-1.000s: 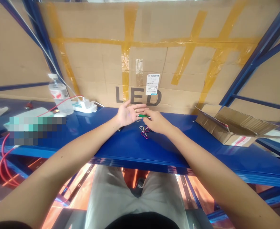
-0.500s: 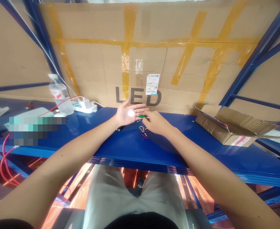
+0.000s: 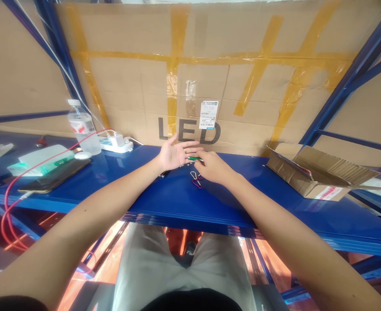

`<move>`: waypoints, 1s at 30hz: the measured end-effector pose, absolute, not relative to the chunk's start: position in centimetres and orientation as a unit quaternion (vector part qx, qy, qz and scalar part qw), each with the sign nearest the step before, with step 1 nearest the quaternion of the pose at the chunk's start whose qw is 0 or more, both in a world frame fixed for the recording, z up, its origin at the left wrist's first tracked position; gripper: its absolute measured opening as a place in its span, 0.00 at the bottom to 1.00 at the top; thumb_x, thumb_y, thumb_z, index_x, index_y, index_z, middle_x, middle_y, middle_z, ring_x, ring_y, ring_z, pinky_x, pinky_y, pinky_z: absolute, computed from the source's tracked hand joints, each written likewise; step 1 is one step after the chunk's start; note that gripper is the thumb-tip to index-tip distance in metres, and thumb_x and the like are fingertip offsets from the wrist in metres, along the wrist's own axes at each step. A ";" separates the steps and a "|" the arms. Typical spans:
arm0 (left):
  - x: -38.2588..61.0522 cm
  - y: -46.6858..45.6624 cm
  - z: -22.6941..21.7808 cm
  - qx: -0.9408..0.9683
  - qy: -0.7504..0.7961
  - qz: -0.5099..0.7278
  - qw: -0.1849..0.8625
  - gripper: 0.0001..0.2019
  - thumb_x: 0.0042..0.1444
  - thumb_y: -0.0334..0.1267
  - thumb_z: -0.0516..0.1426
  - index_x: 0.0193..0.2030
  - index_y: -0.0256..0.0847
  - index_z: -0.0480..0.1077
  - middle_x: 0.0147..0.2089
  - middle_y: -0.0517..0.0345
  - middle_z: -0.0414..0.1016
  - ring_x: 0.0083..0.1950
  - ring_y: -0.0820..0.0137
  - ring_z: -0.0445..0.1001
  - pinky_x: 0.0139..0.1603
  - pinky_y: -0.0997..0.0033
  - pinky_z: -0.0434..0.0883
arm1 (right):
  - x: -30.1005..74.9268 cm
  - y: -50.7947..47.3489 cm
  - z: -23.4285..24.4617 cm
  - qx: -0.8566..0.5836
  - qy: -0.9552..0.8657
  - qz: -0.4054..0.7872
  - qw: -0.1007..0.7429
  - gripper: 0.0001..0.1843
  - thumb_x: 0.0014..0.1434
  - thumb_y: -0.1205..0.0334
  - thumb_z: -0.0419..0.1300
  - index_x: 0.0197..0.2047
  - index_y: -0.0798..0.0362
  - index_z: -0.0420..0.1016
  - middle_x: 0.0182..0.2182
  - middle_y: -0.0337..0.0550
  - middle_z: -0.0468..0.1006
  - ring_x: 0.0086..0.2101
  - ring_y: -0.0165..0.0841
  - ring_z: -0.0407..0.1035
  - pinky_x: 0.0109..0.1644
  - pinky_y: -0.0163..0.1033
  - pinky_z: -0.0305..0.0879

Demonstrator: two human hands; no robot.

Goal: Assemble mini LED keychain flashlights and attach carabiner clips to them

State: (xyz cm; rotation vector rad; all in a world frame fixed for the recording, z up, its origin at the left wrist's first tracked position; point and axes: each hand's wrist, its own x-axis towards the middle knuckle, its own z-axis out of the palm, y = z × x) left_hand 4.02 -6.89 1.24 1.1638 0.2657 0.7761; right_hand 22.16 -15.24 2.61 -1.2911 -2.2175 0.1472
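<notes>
A small green flashlight [image 3: 194, 159] is pinched in the fingers of my right hand [image 3: 214, 166], its front end pointing left. Palm up beside it is my left hand [image 3: 173, 156], fingers stretched out and nothing lying in it; a ring shows on one finger. No light spot is visible on the palm. Just below the hands, several small carabiners [image 3: 196, 183], silver and magenta, lie on the blue table [image 3: 167, 198]. Tiny pieces [image 3: 187, 164] lie under the fingers, too small to name. A dark object [image 3: 163, 174] is partly hidden by my left wrist.
On the left are a bottle [image 3: 84, 129], a power strip [image 3: 117, 146], a tissue pack [image 3: 44, 160] and a dark tablet-like device [image 3: 56, 175] with a red cable [image 3: 7, 207]. An open cardboard box [image 3: 320, 172] stands right. A large taped carton [image 3: 138, 95] rises behind.
The bright light spot on my left palm has gone out. Both hands stay nearly in place, with the flashlight still in my right hand. The view has shifted very slightly.
</notes>
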 end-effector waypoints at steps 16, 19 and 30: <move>4.0 -6.8 1.2 0.529 0.122 0.354 0.762 0.37 0.63 0.65 0.44 0.58 0.32 0.74 0.59 0.34 0.77 0.57 0.52 0.77 0.54 0.55 0.72 | 22.1 -15.3 2.7 -0.473 -0.831 0.063 0.286 0.14 0.63 0.66 0.53 0.46 0.53 0.79 0.34 0.48 0.78 0.34 0.38 0.71 0.38 0.42 0.64; 4.1 -7.0 1.3 0.528 0.127 0.357 0.760 0.37 0.62 0.65 0.45 0.57 0.32 0.74 0.58 0.33 0.77 0.56 0.52 0.77 0.53 0.55 0.72 | 22.1 -15.4 2.8 -0.470 -0.830 0.073 0.292 0.19 0.63 0.67 0.53 0.54 0.53 0.78 0.36 0.48 0.79 0.35 0.38 0.71 0.38 0.42 0.64; 3.9 -6.1 0.9 0.516 0.085 0.333 0.784 0.39 0.64 0.64 0.44 0.61 0.30 0.70 0.59 0.33 0.76 0.56 0.52 0.76 0.55 0.53 0.71 | 22.1 -15.8 3.0 -0.449 -0.831 0.098 0.313 0.23 0.63 0.69 0.54 0.60 0.54 0.75 0.37 0.47 0.81 0.38 0.38 0.73 0.44 0.44 0.67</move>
